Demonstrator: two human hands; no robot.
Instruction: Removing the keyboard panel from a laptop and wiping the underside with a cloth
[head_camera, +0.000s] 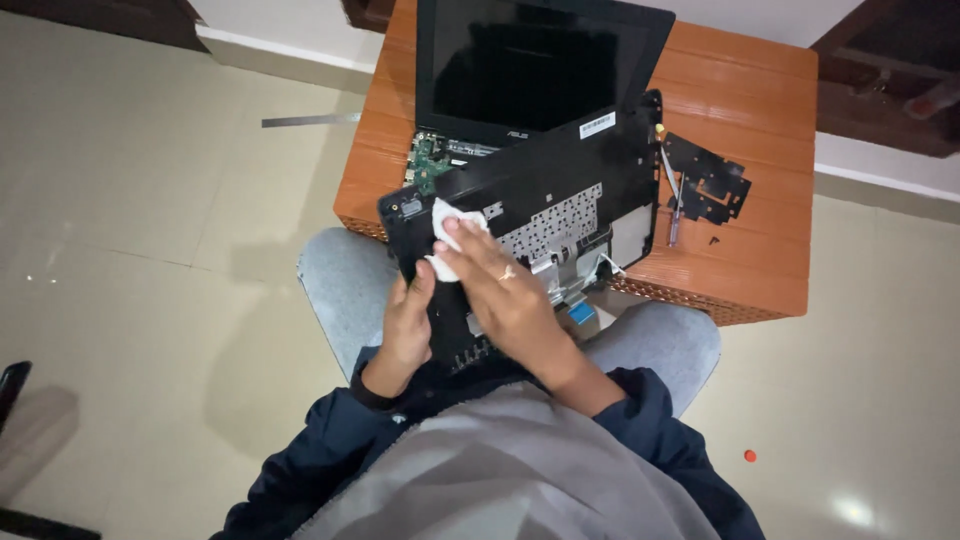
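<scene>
The right hand (505, 290) presses a small white cloth (445, 232) flat against the upturned underside of a black laptop keyboard cover (540, 215), its fingers (462, 238) held together on top of the cloth near the cover's left end. The left hand (408, 325) grips the cover's near-left edge, thumb on top, the other fingers curled underneath out of sight. The cover rests tilted on the person's lap and the edge of the orange bench (740, 110), its long axis running from lower left to upper right, away from both hands. Behind it sits the opened laptop (530, 70); a black bracket (708, 180) and a screwdriver (672, 195) lie to the right.
</scene>
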